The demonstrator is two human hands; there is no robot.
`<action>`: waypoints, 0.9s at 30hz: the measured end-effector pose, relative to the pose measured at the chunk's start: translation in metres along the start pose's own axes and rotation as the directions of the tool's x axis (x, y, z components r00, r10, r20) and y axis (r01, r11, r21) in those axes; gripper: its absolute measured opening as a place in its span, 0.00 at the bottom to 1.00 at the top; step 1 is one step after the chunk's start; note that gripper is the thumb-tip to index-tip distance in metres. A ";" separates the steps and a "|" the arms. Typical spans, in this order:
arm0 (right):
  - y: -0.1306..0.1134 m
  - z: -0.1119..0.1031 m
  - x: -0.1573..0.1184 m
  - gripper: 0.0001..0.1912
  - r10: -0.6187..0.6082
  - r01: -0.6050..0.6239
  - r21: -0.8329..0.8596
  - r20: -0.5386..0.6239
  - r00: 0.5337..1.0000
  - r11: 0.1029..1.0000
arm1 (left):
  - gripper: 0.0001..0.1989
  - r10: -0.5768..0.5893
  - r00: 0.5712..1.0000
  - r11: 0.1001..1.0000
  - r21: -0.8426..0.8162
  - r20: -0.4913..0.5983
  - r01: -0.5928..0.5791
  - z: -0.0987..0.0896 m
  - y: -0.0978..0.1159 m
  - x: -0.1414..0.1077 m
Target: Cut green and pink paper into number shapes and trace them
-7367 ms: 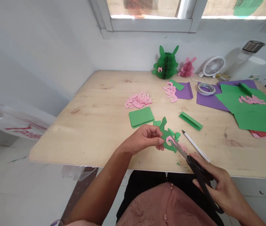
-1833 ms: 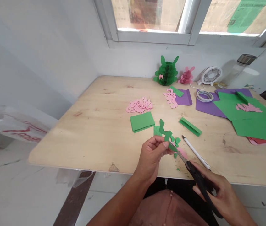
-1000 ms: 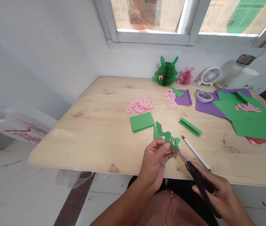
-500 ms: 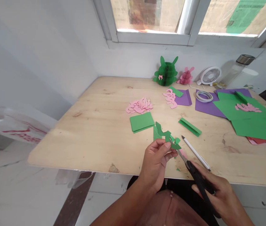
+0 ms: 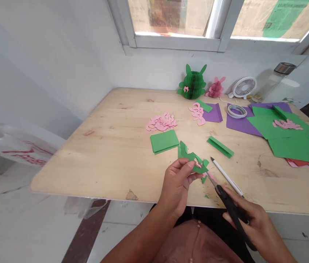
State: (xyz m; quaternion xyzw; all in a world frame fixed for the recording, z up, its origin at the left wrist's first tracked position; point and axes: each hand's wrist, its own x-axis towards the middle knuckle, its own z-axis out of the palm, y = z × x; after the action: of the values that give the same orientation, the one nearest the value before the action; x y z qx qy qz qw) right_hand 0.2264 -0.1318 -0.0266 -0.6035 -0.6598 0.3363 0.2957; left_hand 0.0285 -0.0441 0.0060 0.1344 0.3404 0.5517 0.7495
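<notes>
My left hand pinches a small piece of green paper between thumb and fingers, just above the table's front part. Black-handled scissors are in my right hand, and their blades reach up to the green paper's right end. Green scraps and bits of pink paper lie under and around my fingers. Left of these is a folded green paper, with a pile of pink paper cutouts behind it. A white pen rests right beside the scissors.
A green honeycomb paper figure and a smaller pink one stand by the wall. Near them are a white fan and a bottle. A tape roll and green sheets lie on the right.
The green paper in my left hand has turned and dropped slightly, with my left hand shifting a little left. The scissors remain nearly in place at its right end.
</notes>
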 end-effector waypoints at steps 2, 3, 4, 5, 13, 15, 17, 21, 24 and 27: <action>0.003 0.000 -0.002 0.28 0.054 -0.052 0.047 -0.042 0.998 0.998 | 0.10 -0.012 1.000 1.000 -0.018 0.000 0.012 -0.001 0.000 0.000; 0.005 0.001 -0.003 0.29 0.089 -0.084 0.082 -0.064 0.994 0.993 | 0.10 -0.018 1.000 1.000 -0.023 -0.001 0.018 -0.001 0.000 0.000; 0.006 0.001 -0.004 0.29 0.122 -0.111 0.128 -0.085 0.989 0.985 | 0.10 -0.026 1.000 0.999 -0.025 -0.001 0.025 -0.002 -0.001 0.000; 0.006 0.001 -0.004 0.30 0.149 -0.129 0.180 -0.105 0.983 0.975 | 0.10 -0.034 0.999 0.999 -0.025 0.001 0.034 -0.002 -0.001 0.001; -0.001 -0.018 0.013 0.27 0.090 -0.101 -0.038 -0.220 0.971 0.994 | 0.13 -0.119 0.993 0.987 0.113 0.003 0.118 -0.009 -0.001 0.003; 0.007 -0.029 0.017 0.27 0.045 -0.096 -0.205 -0.242 0.969 0.974 | 0.13 -0.125 0.992 0.976 0.184 0.011 0.121 -0.012 0.000 0.005; 0.017 -0.040 0.020 0.28 0.008 -0.109 -0.354 -0.274 0.962 0.929 | 0.14 -0.119 0.993 0.963 0.247 0.019 0.111 -0.016 0.002 0.007; 0.034 -0.057 0.029 0.26 -0.055 -0.194 -0.608 -0.367 0.929 0.770 | 0.13 -0.112 0.993 0.928 0.361 0.038 0.091 -0.021 0.006 0.012; 0.040 -0.065 0.039 0.24 -0.089 -0.252 -0.735 -0.390 0.917 0.630 | 0.12 -0.092 0.994 0.905 0.421 0.058 0.060 -0.024 0.008 0.016; 0.044 -0.069 0.047 0.23 -0.099 -0.285 -0.809 -0.386 0.917 0.515 | 0.11 -0.084 0.995 0.888 0.457 0.060 0.048 -0.026 0.009 0.018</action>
State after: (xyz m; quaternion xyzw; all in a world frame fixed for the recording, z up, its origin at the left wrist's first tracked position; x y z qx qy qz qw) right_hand 0.3032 -0.0766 -0.0210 -0.7586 -0.6329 -0.1400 0.0662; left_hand 0.0077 -0.0287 -0.0151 0.3160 0.4350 0.4251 0.7282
